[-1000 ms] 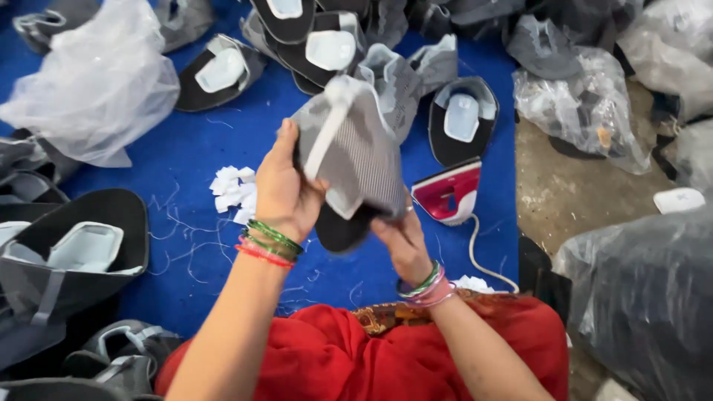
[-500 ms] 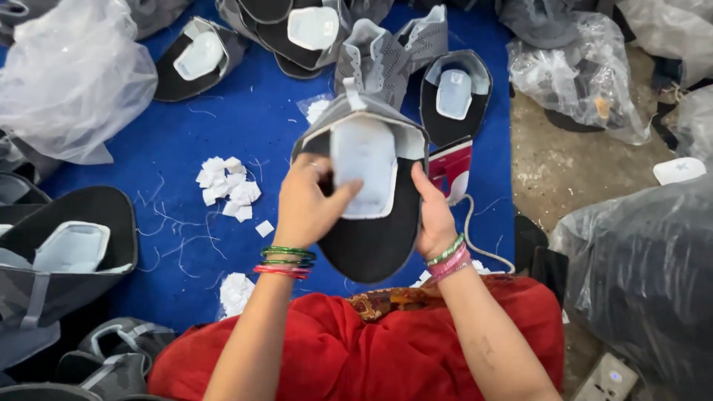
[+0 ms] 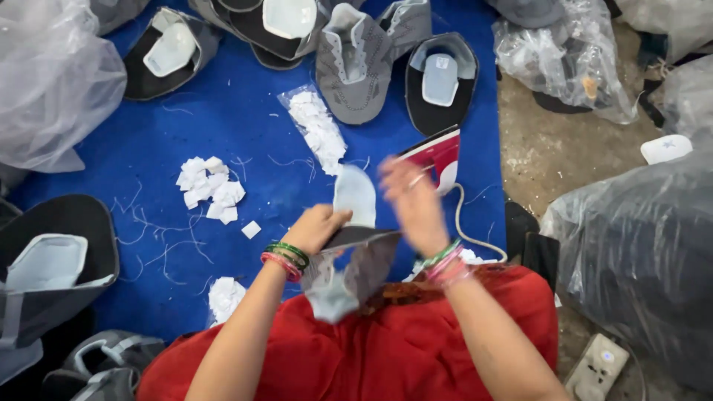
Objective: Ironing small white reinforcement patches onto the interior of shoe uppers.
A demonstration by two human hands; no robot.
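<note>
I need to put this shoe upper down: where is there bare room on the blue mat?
Barest patch: blue mat between the white paper squares and the bag of paper pieces. Another lies left of the left hand, littered with threads. The mat's top edge is crowded with shoe uppers; the iron blocks the right.

Small clear plastic packet (image 3: 318, 128) of white paper pieces lies on blue mat (image 3: 223, 119), upper middle, just beside grey shoe upper (image 3: 358, 70). Loose white square labels (image 3: 209, 190) heaped on mat left of centre; one single piece (image 3: 251, 229) near them; another white heap (image 3: 225, 297) at mat's lower edge. Large clear plastic bag (image 3: 52, 82) at far left. Clear bag (image 3: 568, 56) with dark contents at upper right. Big grey translucent bag (image 3: 639, 260) at right, on floor.
</note>
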